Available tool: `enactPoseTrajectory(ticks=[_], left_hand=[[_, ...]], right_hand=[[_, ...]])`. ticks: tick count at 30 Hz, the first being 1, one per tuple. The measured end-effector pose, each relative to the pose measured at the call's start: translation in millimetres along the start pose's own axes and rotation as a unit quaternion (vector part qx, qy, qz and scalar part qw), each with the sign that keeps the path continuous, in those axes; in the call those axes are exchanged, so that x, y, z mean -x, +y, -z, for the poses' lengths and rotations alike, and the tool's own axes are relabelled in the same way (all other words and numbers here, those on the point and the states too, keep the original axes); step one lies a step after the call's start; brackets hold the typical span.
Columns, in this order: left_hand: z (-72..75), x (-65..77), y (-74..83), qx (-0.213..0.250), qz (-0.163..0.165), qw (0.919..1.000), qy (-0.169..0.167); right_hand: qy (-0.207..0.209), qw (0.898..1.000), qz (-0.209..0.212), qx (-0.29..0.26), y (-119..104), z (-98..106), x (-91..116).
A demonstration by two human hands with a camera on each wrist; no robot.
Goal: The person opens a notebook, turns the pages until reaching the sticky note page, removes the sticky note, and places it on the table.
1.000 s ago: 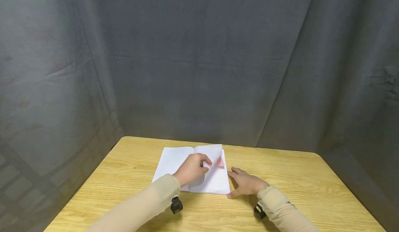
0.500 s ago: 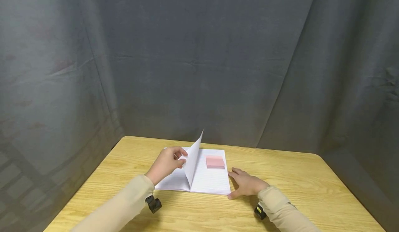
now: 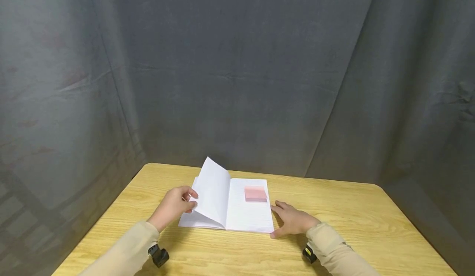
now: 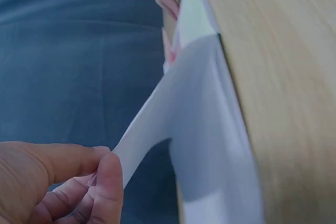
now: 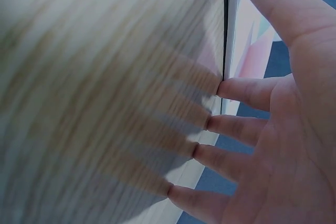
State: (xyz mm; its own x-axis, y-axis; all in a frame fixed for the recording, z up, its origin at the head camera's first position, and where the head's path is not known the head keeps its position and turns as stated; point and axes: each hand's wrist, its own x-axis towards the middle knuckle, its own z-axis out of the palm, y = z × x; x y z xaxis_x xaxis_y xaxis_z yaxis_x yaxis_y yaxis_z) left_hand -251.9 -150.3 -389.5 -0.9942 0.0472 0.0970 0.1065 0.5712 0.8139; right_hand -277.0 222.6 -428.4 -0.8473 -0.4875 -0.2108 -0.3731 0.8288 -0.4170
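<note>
An open notebook (image 3: 248, 216) with lined white pages lies on the table. My left hand (image 3: 173, 205) pinches the outer edge of a raised page (image 3: 214, 189) between thumb and fingers, over the notebook's left half; the left wrist view shows this page (image 4: 194, 114) bending up from the spine to the fingertips. A pink sticky note pad (image 3: 255, 193) sits on the upper part of the right-hand page. At the notebook's right edge my right hand (image 3: 293, 219) rests with fingers spread, its fingertips (image 5: 181, 192) on the tabletop and its thumb at the lower right corner.
The light wood table (image 3: 334, 201) has rounded far corners. Grey curtains (image 3: 230, 82) hang behind it and on both sides. A small black camera (image 3: 158, 255) is strapped to the left wrist, another (image 3: 309, 253) to the right.
My left hand has carried the page from the right side over to the left, uncovering the pink sticky note pad. The right hand has stayed in place.
</note>
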Motion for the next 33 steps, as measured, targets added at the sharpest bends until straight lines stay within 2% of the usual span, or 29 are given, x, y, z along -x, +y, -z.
enactPoseTrajectory(ticks=[6, 16, 23, 33], left_hand=[[0.7, 3.0, -17.4, -0.036, 0.012, 0.9992, -0.008], [-6.3, 0.3, -42.1, -0.054, 0.047, 0.9967, -0.039], [-10.4, 1.0, -47.0, -0.074, 0.052, 0.9942, -0.059], [-10.1, -0.5, -48.2, -0.114, 0.040, 0.9909, -0.059]], right_hand=[[0.000, 1.000, -0.006, 0.004, 2, 0, 1], [0.000, 1.000, -0.002, -0.001, 3, 0, 2], [0.000, 1.000, 0.002, 0.004, 4, 0, 1], [0.006, 1.000, -0.001, 0.011, 0, 1, 2]])
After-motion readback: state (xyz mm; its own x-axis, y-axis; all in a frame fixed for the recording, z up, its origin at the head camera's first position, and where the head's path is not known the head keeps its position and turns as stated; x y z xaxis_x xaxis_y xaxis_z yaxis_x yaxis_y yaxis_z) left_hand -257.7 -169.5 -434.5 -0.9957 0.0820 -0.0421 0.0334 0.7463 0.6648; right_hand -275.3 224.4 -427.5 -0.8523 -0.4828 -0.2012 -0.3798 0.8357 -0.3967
